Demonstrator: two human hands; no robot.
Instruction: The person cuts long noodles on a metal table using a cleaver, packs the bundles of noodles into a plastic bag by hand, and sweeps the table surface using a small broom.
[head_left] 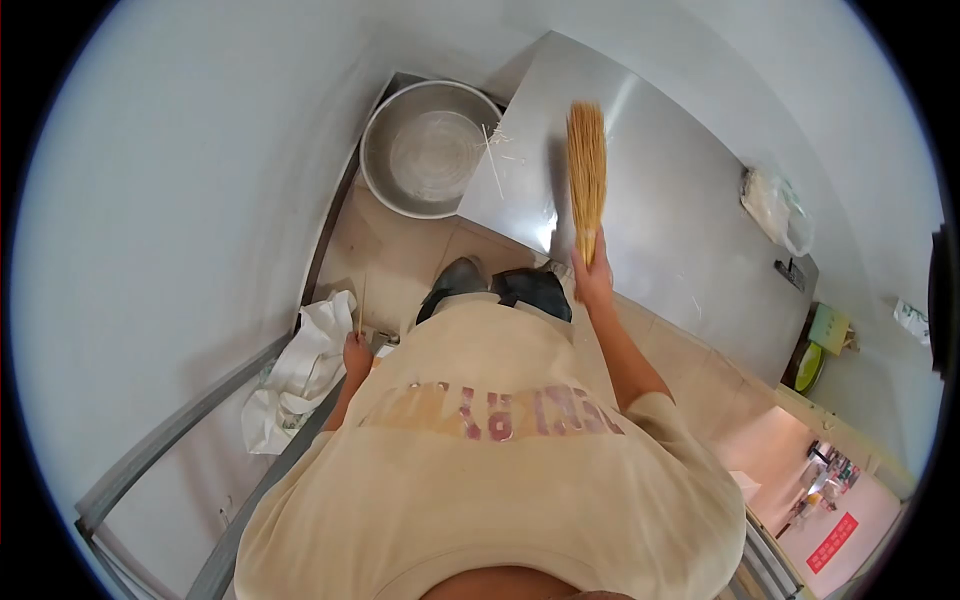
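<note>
My right hand is closed around the lower end of a straw whisk broom. Its bristles point away from me over the metal table. On the left, low beside my body, my left hand is closed on a thin straw-coloured stick that points upward. A white bag lies right beside this hand. Thin pale strands are scattered at the table's left corner, and some reach over the rim of a large metal basin.
A plastic bag and a dark remote-like object are at the table's right end. Farther right stand a green box and a lime-green round item. Metal rails run along the left wall.
</note>
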